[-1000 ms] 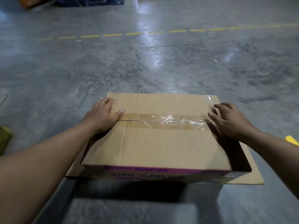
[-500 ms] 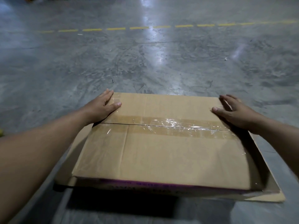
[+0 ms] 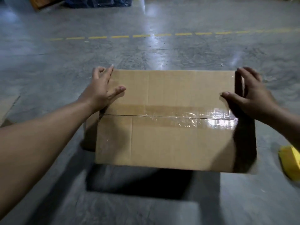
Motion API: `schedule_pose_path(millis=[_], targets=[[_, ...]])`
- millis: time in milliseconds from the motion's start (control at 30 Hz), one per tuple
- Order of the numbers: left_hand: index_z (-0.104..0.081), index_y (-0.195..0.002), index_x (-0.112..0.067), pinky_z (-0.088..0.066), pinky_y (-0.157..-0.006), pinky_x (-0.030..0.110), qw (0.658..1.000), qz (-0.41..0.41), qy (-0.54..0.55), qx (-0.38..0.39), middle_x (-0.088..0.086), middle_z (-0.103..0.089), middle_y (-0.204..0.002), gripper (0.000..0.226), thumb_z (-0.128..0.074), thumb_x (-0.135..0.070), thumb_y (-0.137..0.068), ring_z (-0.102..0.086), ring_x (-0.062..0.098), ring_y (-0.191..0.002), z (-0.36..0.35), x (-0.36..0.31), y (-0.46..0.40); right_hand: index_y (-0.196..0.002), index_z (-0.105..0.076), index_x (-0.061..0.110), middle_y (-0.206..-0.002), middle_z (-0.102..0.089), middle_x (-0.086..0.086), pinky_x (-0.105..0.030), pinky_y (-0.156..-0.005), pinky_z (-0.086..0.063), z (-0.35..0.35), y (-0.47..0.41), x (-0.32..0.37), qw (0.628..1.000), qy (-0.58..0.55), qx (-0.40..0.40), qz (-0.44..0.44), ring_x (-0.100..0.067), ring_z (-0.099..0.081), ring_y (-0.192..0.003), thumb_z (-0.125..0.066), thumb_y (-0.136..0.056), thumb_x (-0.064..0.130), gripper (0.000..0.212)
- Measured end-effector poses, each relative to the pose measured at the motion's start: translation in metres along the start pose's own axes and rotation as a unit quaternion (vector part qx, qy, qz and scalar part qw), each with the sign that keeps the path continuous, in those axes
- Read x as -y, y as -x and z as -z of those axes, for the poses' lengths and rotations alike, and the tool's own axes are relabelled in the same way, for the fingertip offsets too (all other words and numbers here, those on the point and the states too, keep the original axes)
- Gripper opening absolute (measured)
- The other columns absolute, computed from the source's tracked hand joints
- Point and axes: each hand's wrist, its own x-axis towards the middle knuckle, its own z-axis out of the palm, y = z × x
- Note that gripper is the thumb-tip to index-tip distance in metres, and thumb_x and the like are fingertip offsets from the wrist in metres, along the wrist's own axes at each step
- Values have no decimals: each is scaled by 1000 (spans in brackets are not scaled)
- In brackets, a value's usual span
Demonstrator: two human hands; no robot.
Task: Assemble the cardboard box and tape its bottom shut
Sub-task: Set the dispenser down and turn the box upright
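both hands, left (image 3: 100, 93) and right (image 3: 253, 98), spread wide on the box (image 3: 165, 137) ends; tape (image 3: 186, 116) looks done, so flipping it upright probably comes next.

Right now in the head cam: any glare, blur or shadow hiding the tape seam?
Head view: glare whitens the tape at its right end; the seam stays readable. The right hand shadows the cardboard box at its right edge. The yellow object and the near box edge are motion-smeared. The floor shows lamp reflections, and the dashed line bows from wide-angle distortion.
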Motion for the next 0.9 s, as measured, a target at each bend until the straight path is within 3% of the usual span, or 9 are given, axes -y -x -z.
schedule_pose_path(millis=[200, 267, 333, 433, 567, 667, 767, 833, 900], targets=[[-23, -152, -13, -21, -111, 20, 991, -48, 39, -117, 19, -18, -147, 88, -66, -50, -84, -26, 26, -141, 18, -26, 39, -151, -24, 13, -158, -12, -15, -6, -108, -7, 31, 37, 24, 994, 10, -88, 58, -6, -7, -140, -70, -71, 54, 101], [-21, -153, -15, -18, -112, 20, 990, -49, 42, -124, 18, -13, -153, 88, -67, -46, -85, -18, 17, -144, 9, -32, 57, -150, -27, 12, -156, -14, -17, -7, -109, -10, 28, 62, 19, 994, -8, -100, 54, -5, -11, -138, -75, -69, 43, 99], [-22, -153, -18, -23, -111, 27, 992, -38, 39, -117, 15, -10, -155, 88, -69, -45, -83, -17, 16, -144, -2, -35, 78, -147, -34, 14, -154, -17, -14, -15, -110, -18, 22, 90, 14, 994, -41, -99, 28, -3, -16, -137, -80, -67, 31, 94], [-28, -147, -21, -38, -107, 45, 992, -30, 45, -113, 14, -13, -152, 84, -71, -45, -79, -23, 26, -144, -19, -30, 113, -138, -44, 13, -147, -26, -16, -8, -107, -23, 13, 126, 5, 992, -57, -110, 14, -8, -25, -135, -83, -67, 17, 81], [-31, -139, -19, -40, -102, 41, 987, -72, 30, -141, 11, -16, -146, 78, -70, -43, -77, -25, 30, -141, -34, -23, 149, -131, -49, 8, -140, -32, -18, -15, -106, -32, 4, 162, 0, 990, -50, -130, 39, -20, -36, -130, -80, -71, 31, 72], [-33, -137, -19, -38, -103, 35, 987, -75, 39, -135, 3, -17, -142, 76, -71, -42, -76, -26, 24, -139, -30, -23, 157, -129, -50, 5, -138, -33, -3, -26, -108, -35, 6, 170, 4, 989, -46, -132, 42, -26, -40, -129, -78, -69, 25, 69], [-39, -133, -16, -45, -95, 35, 989, -74, 23, -124, 8, -25, -137, 70, -63, -55, -80, -35, 19, -128, -15, -27, 159, -128, -52, 7, -136, -36, -13, -29, -106, -40, 18, 172, 14, 991, -51, -116, 29, -14, -43, -124, -74, -78, 30, 60], [-45, -129, -17, -49, -85, 37, 991, -47, 11, -121, 7, -30, -133, 67, -48, -65, -83, -44, 17, -116, -2, -31, 154, -128, -54, 7, -134, -37, -17, -21, -104, -38, 30, 171, 19, 990, -57, -120, 36, -3, -44, -120, -63, -87, 40, 52], [-51, -126, -19, -48, -83, 36, 993, -13, 30, -117, 4, -34, -132, 67, -40, -70, -83, -51, 18, -110, 13, -35, 142, -128, -55, 11, -133, -39, -15, -22, -98, -38, 42, 162, 23, 991, -53, -122, 31, -8, -43, -119, -52, -87, 47, 55]])
